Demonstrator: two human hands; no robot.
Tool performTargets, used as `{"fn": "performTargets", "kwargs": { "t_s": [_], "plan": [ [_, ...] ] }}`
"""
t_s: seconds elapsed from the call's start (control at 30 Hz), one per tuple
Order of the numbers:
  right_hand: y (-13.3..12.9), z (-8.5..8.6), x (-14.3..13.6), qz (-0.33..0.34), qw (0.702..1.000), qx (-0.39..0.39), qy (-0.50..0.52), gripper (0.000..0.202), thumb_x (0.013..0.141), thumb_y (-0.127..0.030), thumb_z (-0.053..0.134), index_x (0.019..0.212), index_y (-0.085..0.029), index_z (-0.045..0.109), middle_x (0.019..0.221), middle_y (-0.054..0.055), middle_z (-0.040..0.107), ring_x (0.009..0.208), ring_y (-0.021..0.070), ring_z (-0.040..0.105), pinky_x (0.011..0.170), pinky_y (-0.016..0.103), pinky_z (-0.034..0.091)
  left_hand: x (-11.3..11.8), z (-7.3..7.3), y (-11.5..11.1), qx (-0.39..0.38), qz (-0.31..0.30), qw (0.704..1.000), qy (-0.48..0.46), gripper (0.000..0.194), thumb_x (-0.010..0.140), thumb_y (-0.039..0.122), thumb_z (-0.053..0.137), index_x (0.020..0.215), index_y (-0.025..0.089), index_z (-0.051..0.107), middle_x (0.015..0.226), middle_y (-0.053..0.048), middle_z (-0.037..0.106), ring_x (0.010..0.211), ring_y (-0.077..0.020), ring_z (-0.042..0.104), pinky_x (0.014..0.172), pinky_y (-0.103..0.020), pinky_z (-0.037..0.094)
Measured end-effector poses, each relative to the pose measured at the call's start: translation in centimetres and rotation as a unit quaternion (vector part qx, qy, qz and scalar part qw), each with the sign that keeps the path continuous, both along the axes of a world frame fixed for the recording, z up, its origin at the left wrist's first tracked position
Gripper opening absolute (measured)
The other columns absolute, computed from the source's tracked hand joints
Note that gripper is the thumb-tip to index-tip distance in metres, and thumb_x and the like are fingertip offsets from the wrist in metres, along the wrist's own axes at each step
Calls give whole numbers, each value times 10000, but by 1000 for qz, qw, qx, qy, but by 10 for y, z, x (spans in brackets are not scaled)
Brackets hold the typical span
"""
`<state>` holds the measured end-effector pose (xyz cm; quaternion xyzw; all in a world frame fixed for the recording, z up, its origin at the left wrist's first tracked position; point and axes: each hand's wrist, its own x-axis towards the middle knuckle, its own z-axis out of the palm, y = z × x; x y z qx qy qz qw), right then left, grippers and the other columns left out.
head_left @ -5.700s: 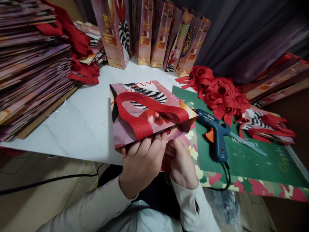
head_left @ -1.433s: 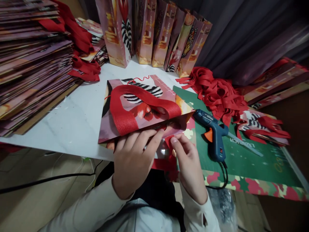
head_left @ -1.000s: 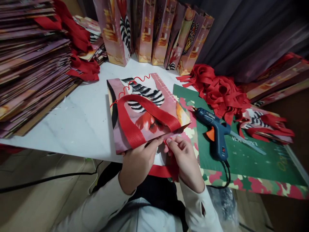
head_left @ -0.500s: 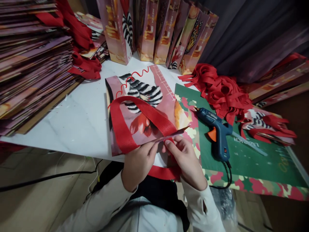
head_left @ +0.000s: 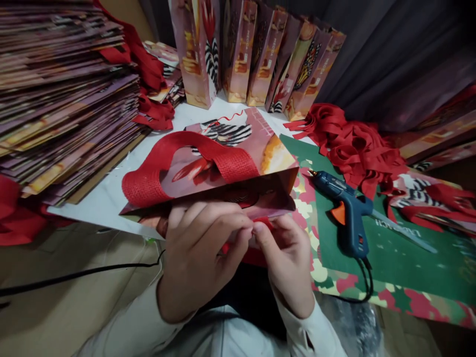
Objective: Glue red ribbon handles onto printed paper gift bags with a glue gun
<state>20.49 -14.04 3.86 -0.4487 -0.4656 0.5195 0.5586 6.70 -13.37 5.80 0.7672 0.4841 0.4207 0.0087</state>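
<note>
A printed paper bag [head_left: 275, 151] lies in front of me, its mouth parted towards me. On its far panel a red fabric strap [head_left: 145, 183] forms a loop. At the near side of the mouth my left hand [head_left: 204, 258] is closed, thumb and forefinger pinched at the bag's near edge, the other fingers reaching over it. My right hand [head_left: 290, 260] is closed beside it, pinching a second red strap [head_left: 262, 221] against that edge. The two hands' fingertips almost meet. The fingers hide most of this strap and the near panel.
A blue glue gun [head_left: 347, 210] lies on a green printed sheet [head_left: 394, 263] at the right. Behind are a heap of red straps [head_left: 357, 144] and several standing paper bags [head_left: 238, 59]. Flat bags form a tall stack [head_left: 74, 109] at left. A black cable [head_left: 92, 269] crosses below the table.
The bag's mouth has opened wider and tipped towards me. My left hand has moved up over the near edge, close to my right fingertips. The view has shifted slightly left.
</note>
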Motion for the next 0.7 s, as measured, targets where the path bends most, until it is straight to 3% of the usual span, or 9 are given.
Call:
{"fn": "performTargets", "kwargs": {
  "t_s": [0.23, 0.43, 0.57, 0.7],
  "plan": [
    [-7, 4, -14, -33, 999, -1, -33, 99, 909, -281, 631, 822, -236, 646, 764, -18, 707, 698, 107, 658, 637, 191, 522, -11, 8, -9, 94, 52, 991, 84, 113, 850, 163, 662, 924, 240, 625, 877, 26, 753, 826, -176, 689, 894, -392, 381],
    [-10, 4, -18, -19, 999, -15, -44, 125, 919, -324, 609, 839, -233, 641, 811, 14, 702, 698, 141, 650, 675, 264, 548, -14, 17, -14, 59, 76, 987, 131, 115, 882, 160, 621, 958, 246, 611, 941, 18, 744, 938, -188, 684, 1080, -427, 279],
    [-9, 6, -20, -12, 999, -17, -50, 116, 928, -327, 594, 866, -240, 638, 823, 7, 697, 711, 138, 658, 686, 260, 535, -15, 22, -12, 63, 66, 980, 177, 115, 910, 171, 581, 1005, 227, 613, 1006, -16, 727, 983, -191, 661, 1109, -424, 248],
    [-7, 10, -21, -9, 999, -21, -31, 131, 925, -325, 596, 843, -228, 630, 798, 0, 684, 699, 129, 646, 673, 244, 523, -17, 19, -11, 83, 55, 974, 204, 179, 902, 105, 546, 1045, 184, 618, 1016, -51, 716, 1018, -207, 647, 1053, -387, 313]
  ]
}}
